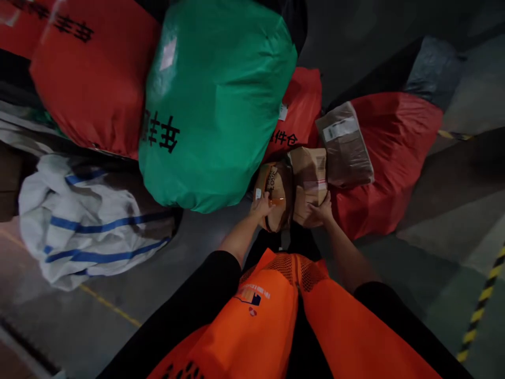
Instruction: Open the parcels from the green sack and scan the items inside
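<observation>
My left hand (pixel 262 206) grips the near left side of a battered brown parcel (pixel 281 215) that has dark printing and an orange strip of tape. Right beside that parcel stands a light brown cardboard box (pixel 310 164) with a label on its upper face. My right hand (pixel 322 209) is closed on this box's lower right side; the fingers curl partly out of sight. A plastic-wrapped brown package (pixel 347 150) with a white label lies just right of the box, resting on a red sack.
A big green sack (pixel 221 105) bulges at the upper left, with a red sack (pixel 94 79) beyond it. A smaller red sack (pixel 302 102) lies behind the parcels, another red sack (pixel 398 158) to the right. A white blue-striped sack (pixel 98 216) lies left. Black-and-yellow tape (pixel 479 310) marks the floor.
</observation>
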Demonstrator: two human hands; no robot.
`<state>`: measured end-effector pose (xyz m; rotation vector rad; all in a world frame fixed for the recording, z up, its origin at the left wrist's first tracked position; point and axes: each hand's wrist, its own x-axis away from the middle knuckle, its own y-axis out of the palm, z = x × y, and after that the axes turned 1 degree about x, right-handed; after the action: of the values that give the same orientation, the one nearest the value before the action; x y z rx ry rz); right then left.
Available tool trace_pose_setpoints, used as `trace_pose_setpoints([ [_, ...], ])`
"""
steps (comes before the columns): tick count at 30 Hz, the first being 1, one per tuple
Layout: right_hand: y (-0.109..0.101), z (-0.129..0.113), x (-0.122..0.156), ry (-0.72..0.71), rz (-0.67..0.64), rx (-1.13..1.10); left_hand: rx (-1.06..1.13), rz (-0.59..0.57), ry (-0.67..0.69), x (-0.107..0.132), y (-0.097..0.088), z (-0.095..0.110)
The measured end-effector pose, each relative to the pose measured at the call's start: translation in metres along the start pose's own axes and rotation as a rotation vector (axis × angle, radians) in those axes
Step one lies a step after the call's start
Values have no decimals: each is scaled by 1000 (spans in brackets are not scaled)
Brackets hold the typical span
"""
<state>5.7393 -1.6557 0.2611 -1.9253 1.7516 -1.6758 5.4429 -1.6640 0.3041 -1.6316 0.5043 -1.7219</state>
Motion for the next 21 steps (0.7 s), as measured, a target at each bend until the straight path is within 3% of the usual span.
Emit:
trace_pose_setpoints([
  [3, -8, 0, -1, -25, -31, 5, -15, -60, 22, -8, -3, -6],
  [7, -22, -11, 9, -53, -71, 15, -25, -135, 79, -21, -21, -11],
  [10, -27, -27, 24, -44, -88, 41, -9, -167, 132, -24, -35, -18],
  [14, -38, -57, 51, -37, -80, 120, 34, -211, 215, -14, -37, -23],
  [18, -70, -82, 78, -62, -82, 263, 35, -294, 266, -1, -32, -23],
  [21, -103, -86, 96, -47, -97, 313, 48, -320, 266, 2, -30, -21],
])
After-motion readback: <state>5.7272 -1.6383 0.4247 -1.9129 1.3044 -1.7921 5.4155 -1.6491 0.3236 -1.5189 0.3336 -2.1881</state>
